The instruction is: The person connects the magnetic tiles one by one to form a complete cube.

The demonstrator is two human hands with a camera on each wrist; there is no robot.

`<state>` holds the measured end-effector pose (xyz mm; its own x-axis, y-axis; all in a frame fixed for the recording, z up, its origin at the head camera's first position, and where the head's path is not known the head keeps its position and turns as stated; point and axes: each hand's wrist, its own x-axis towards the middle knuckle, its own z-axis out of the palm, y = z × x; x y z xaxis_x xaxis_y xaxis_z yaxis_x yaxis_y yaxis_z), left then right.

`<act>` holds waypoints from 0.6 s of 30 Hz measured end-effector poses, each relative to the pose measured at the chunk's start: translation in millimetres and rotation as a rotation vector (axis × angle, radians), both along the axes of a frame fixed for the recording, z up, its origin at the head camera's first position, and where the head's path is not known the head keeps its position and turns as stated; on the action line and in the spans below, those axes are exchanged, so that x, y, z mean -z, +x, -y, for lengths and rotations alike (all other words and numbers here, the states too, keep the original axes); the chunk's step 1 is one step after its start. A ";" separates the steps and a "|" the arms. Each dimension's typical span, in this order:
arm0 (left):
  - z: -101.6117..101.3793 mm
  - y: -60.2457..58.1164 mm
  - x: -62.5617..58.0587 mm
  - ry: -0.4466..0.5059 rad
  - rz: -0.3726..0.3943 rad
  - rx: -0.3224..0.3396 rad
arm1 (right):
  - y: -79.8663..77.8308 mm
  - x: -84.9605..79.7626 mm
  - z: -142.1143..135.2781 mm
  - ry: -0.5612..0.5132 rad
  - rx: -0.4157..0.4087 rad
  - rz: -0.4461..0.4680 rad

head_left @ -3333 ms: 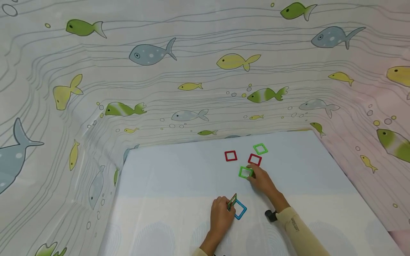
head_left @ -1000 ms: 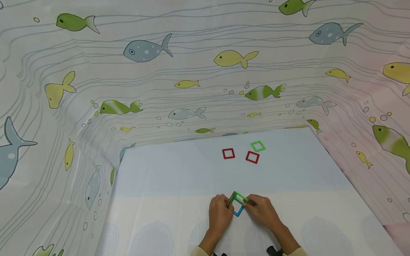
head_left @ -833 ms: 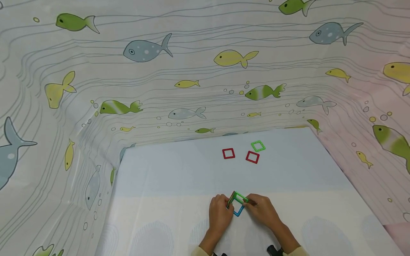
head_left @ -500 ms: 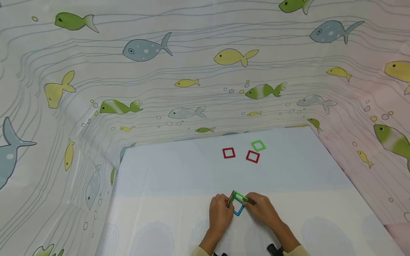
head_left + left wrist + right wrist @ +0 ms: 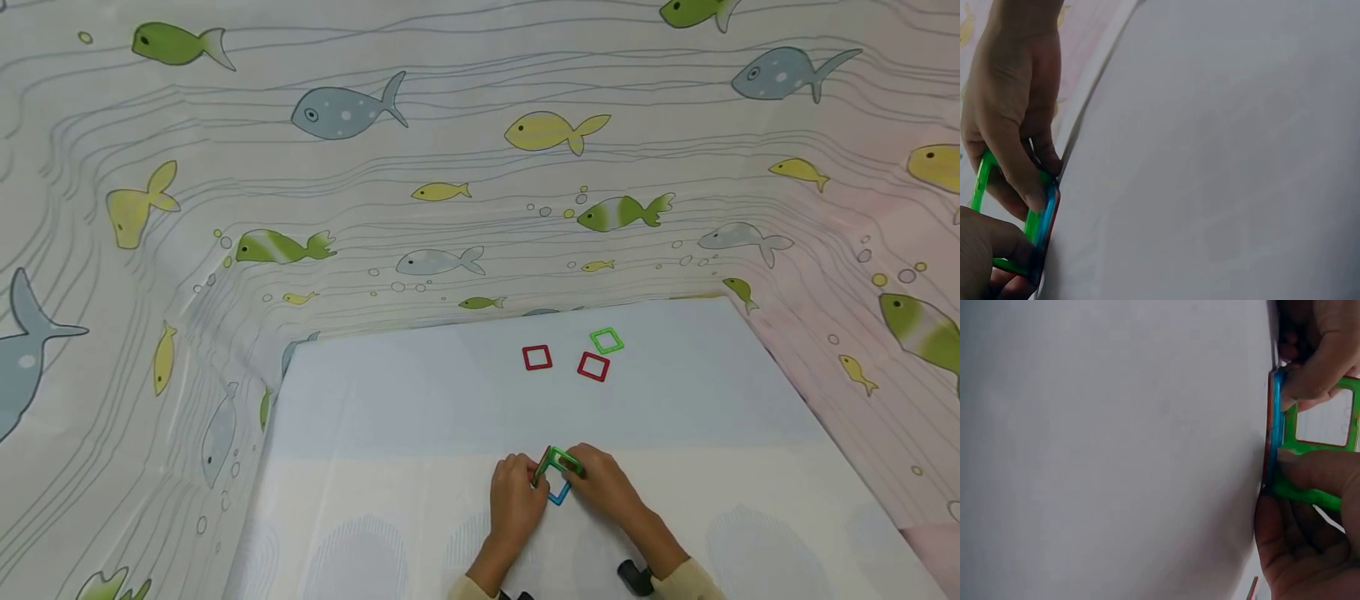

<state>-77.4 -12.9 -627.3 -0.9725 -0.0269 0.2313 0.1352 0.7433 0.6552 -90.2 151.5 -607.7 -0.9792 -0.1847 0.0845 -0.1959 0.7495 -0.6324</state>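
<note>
A blue square magnetic tile [image 5: 558,497] lies flat on the table near the person. Two green square tiles stand up along its edges, meeting at the far corner. My left hand [image 5: 517,498] pinches the left green tile [image 5: 541,467], its fingers curled at the outer side. The right green tile [image 5: 557,454] is gripped by my right hand [image 5: 606,492], with thumb and fingers low on it. In the right wrist view, the right thumb [image 5: 1316,470] presses just above the blue tile [image 5: 1277,419]. The fingers cover parts of both upright tiles.
Farther back on the white table [image 5: 390,400] lie two red square tiles, one to the left [image 5: 537,357] and one to the right [image 5: 593,367]. A loose green tile [image 5: 607,340] lies just behind them. Fish-patterned cloth [image 5: 450,233] surrounds the table's back and sides.
The right hand has brought a green tile from the back group to the blue tile, where it now stands beside the left one. Lately its grip has shifted slightly inward; the left hand stays put.
</note>
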 end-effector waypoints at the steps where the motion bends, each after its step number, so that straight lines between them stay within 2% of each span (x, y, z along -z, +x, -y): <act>1: -0.1 0.0 0.2 0.001 -0.008 0.002 | -0.7 0.1 1.3 0.008 0.010 0.018; 7: 1.3 0.9 1.1 0.012 0.008 0.017 | -3.5 -0.5 5.1 0.031 0.035 0.023; 11: 6.3 0.9 -0.1 0.043 0.070 0.080 | -3.8 -0.5 3.4 0.027 0.027 -0.001; 13: 13.6 0.7 -2.3 0.061 0.129 0.149 | -3.3 0.0 2.5 0.027 0.013 -0.012; 18: 43.0 -5.9 -12.1 0.142 0.273 0.412 | -3.1 -0.2 1.6 0.031 -0.001 -0.014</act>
